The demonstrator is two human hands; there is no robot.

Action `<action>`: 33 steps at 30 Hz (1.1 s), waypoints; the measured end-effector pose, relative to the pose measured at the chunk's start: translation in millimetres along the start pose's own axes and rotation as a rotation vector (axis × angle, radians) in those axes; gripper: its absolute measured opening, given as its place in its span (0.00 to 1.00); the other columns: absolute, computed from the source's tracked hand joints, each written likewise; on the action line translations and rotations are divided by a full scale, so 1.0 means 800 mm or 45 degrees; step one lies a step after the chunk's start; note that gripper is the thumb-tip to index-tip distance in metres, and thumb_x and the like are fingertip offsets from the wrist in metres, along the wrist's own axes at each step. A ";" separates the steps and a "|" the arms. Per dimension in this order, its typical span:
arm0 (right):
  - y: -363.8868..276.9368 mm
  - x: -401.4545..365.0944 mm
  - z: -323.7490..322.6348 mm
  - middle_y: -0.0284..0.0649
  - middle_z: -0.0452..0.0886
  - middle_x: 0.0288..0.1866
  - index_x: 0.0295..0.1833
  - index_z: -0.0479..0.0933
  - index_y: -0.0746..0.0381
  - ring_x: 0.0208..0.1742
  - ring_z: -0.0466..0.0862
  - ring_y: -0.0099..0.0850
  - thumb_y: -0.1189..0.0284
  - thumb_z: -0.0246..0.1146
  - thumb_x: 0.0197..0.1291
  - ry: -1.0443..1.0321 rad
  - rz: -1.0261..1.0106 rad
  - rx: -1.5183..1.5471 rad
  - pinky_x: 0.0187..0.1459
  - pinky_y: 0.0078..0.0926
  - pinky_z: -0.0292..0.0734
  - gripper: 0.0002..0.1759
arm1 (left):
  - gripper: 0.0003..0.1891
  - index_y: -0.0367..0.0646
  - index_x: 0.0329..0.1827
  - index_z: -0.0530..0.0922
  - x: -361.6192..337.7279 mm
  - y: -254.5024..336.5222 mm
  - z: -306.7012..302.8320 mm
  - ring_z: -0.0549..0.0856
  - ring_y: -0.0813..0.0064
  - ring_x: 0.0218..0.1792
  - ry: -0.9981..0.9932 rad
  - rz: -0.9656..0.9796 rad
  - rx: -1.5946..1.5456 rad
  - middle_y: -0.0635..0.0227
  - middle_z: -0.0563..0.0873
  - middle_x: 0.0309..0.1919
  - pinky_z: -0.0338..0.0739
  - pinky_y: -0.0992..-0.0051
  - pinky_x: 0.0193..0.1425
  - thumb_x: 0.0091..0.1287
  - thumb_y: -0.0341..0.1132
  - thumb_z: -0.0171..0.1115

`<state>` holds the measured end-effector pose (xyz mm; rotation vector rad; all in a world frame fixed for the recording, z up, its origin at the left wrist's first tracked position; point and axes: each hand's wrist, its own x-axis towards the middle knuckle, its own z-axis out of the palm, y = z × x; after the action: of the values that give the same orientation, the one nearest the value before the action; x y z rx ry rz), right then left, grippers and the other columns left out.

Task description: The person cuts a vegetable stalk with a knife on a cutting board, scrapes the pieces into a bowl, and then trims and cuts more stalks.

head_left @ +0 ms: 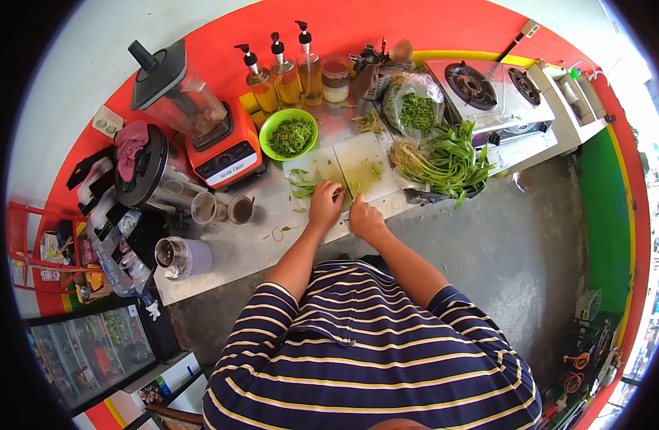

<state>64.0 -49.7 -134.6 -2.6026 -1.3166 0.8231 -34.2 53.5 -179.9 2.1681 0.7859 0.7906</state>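
My left hand (pixel 326 206) is at the near edge of a white cutting board (pixel 380 188), its fingers curled; what they hold is hidden, though something small and dark shows by the fingertips. Right beside it, my right hand (pixel 367 218) is closed with the index finger pointing forward. A thin straight line, seemingly a knife blade seen edge-on (pixel 342 170), runs from it across the board. Loose green leaves (pixel 304 183) lie left of my left hand. A little pile of chopped greens (pixel 375 172) rests on the board's right half.
Behind the board are a green bowl of chopped greens (pixel 289 136) and a plastic bag of greens (pixel 418 112). Leafy stalks (pixel 451 163) lie to the right, before a gas stove (pixel 498 93). A red blender (pixel 224 147), two cups and pump bottles (pixel 285 79) stand left and behind.
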 end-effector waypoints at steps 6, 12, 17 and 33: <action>-0.001 0.022 -0.028 0.63 0.85 0.48 0.55 0.64 0.70 0.53 0.86 0.58 0.71 0.55 0.67 -0.058 -0.067 -0.073 0.55 0.49 0.82 0.17 | 0.05 0.38 0.38 0.84 -0.003 -0.002 0.001 0.80 0.54 0.45 0.048 0.061 -0.032 0.58 0.82 0.36 0.75 0.60 0.51 0.61 0.28 0.67; -0.001 -0.005 -0.005 0.64 0.84 0.52 0.57 0.64 0.69 0.56 0.85 0.58 0.71 0.55 0.67 -0.089 -0.021 -0.079 0.57 0.49 0.80 0.17 | 0.05 0.38 0.39 0.85 -0.006 -0.002 0.005 0.80 0.54 0.45 0.106 0.000 -0.058 0.59 0.82 0.36 0.75 0.61 0.52 0.61 0.27 0.67; -0.002 0.012 -0.037 0.63 0.84 0.52 0.56 0.64 0.69 0.55 0.86 0.56 0.72 0.55 0.66 -0.137 -0.042 -0.117 0.57 0.49 0.81 0.17 | 0.05 0.37 0.39 0.85 -0.008 0.002 -0.001 0.80 0.54 0.45 0.075 -0.011 -0.079 0.58 0.82 0.35 0.75 0.61 0.52 0.61 0.28 0.67; -0.002 -0.016 -0.001 0.57 0.87 0.47 0.54 0.67 0.68 0.50 0.89 0.49 0.73 0.56 0.67 -0.002 -0.068 -0.230 0.49 0.44 0.85 0.14 | 0.04 0.36 0.37 0.82 -0.007 -0.002 0.003 0.81 0.56 0.41 0.093 0.022 -0.044 0.59 0.84 0.34 0.76 0.63 0.47 0.60 0.26 0.66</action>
<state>57.6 -58.5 -127.9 -2.6869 -1.5197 0.7295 -36.1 49.7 -184.4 2.1279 0.7853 0.8900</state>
